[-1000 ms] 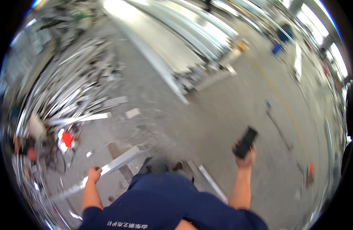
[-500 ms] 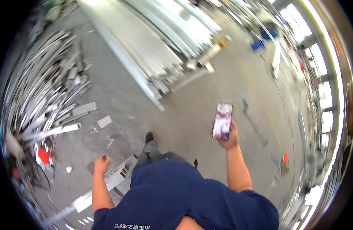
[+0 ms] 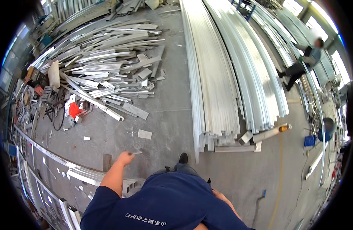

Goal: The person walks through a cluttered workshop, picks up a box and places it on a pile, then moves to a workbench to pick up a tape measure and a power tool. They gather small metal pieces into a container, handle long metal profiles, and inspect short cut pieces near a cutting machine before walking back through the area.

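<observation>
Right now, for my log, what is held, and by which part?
Cannot tell: left hand shows no clear object in its grip; right hand is partly hidden by the navy shirt.

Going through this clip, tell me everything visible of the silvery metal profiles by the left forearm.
The silvery metal profiles are pale, straight lengths lying side by side at the person's left. Their right-hand ends, near the navy shirt, show squarish, hollow openings. The left forearm crosses in front, hiding their middle. The left hand is beyond them, not gripping them. What they rest on is unclear.
</observation>
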### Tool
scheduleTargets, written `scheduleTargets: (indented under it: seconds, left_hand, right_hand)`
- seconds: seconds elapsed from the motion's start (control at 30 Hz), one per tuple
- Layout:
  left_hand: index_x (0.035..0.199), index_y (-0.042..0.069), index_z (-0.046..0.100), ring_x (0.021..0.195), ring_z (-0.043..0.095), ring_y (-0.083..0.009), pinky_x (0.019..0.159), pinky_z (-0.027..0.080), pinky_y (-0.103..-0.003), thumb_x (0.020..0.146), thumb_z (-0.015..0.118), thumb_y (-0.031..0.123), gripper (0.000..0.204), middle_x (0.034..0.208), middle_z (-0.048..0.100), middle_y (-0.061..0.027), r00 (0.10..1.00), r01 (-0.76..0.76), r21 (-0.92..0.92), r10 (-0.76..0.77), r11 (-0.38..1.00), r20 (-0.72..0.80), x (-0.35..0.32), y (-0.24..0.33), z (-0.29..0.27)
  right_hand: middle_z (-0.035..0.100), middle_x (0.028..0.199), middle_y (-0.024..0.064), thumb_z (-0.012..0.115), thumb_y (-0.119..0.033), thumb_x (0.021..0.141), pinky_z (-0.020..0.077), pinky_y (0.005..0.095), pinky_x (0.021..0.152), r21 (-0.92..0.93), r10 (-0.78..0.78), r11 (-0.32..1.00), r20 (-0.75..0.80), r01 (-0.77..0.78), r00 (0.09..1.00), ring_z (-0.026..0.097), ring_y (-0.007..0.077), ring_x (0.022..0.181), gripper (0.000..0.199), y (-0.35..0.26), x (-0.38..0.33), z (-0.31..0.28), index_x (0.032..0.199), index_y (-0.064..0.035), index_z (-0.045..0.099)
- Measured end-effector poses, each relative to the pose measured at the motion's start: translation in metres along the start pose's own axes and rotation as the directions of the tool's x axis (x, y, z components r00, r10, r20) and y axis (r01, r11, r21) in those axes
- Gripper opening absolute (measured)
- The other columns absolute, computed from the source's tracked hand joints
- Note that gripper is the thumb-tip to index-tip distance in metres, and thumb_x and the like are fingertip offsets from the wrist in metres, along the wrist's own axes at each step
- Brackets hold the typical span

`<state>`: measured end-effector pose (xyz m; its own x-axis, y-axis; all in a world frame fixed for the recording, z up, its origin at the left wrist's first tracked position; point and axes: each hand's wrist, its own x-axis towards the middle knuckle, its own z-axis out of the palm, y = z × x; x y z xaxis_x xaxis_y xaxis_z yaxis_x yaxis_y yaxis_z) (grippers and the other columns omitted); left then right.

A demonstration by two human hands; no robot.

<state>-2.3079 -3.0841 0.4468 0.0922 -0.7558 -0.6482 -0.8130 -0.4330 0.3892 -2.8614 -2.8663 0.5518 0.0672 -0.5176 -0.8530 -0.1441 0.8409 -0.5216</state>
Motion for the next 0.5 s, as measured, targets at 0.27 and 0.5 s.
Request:
scheduleTargets:
  seconds: [0.27,0.5]
  left_hand:
    - [0.106,0.001,0.065,0.076,0.069,-0.0215,0.063,0.052,-0.035,0.085,0.062,0.033,0.039,0.097,0.07,-0.01,0.752,0.622,-0.085,-0.563,0.779,0.343,-0.02,-0.063,0.024]
    - [0.1,0.0,0.068,0.075,0.068,-0.0207,0.065,0.051,-0.035,0.082,0.063,0.033,0.038,0.092,0.07,-0.0095,0.806,0.573,-0.259,-0.478,0.778,0.348,0.07,0.014,0.008]
  right_hand:
    - [0.06,0.118,0.0108,0.06,-0.043,0.086,0.0454,0.032,0.087,0.128,0.455,0.878,0.079,-0.461,0.887,0.056,0.0187,0.106,0.053,-0.198,-0.004,-0.066,0.125,-0.0066,0.056]
    - [0.064,0.108,0.0111,0.058,-0.045,0.086,0.0479,0.0344,0.082,-0.166,0.329,0.937,0.133,-0.306,0.935,0.061,0.0208,0.097,0.051,-0.303,0.115,-0.101,0.119,-0.0065,0.059]
